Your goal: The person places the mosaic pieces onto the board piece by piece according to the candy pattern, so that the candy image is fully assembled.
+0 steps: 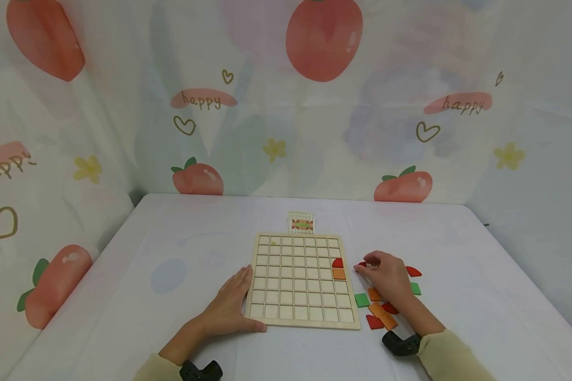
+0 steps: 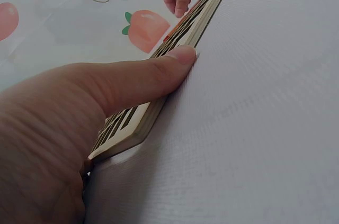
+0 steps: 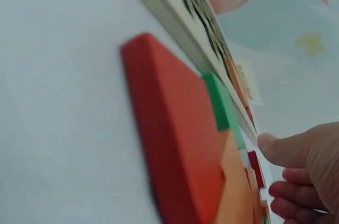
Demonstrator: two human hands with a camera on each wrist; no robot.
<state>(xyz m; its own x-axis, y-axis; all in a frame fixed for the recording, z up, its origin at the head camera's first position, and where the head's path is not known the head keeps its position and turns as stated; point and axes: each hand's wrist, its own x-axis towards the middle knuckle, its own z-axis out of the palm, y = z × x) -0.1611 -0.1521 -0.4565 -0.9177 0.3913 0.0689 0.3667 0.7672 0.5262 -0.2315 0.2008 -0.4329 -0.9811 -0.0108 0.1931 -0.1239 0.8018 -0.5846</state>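
A wooden grid board (image 1: 295, 322) lies on the table. My left hand (image 1: 231, 304) rests at its near left corner, fingers stretched along the left side and thumb against the near edge. On the board's right column sit a red curved piece (image 1: 337, 263) and an orange square piece (image 1: 339, 273). Just right of the board, my right hand (image 1: 386, 272) pinches a small red piece (image 1: 362, 263) between thumb and index finger, mostly covered by the fingers. Below that hand lie a green square (image 1: 362, 300), an orange square (image 1: 374, 294) and red pieces (image 3: 175, 134).
A small pattern card (image 1: 301, 223) stands against the far side of the board. More loose pieces lie beside the right forearm, among them a red one (image 1: 413, 271), a green one (image 1: 416, 289) and orange ones (image 1: 383, 316). A printed curtain (image 1: 286, 121) hangs behind the table.
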